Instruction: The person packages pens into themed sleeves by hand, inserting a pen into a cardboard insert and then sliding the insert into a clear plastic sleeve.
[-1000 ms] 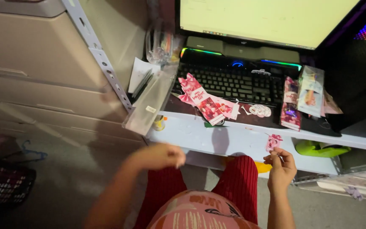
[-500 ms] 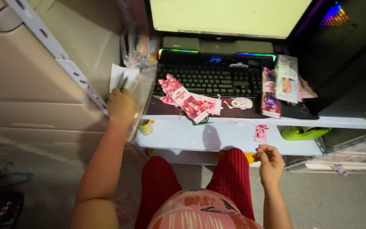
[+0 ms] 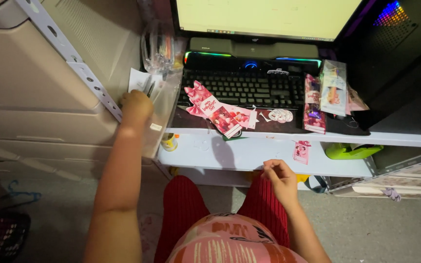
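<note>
Head view: at left centre my left hand reaches into the clear tray beside the bench, fingers curled at a dark pen on white paper; whether they grip it I cannot tell. Pink cut-outs lie finished mid-frame. Lower right, my right hand pinches closed, nothing visible.

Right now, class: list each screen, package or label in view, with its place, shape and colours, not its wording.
Monitor: top centre, wide rectangle, pale yellow, lit.
Pink card packets: before the keyboard, fanned out.
Clear sleeves: right of the keyboard, upright rectangles, pink prints.
Small pink tag: front shelf, near the right hand.
</note>
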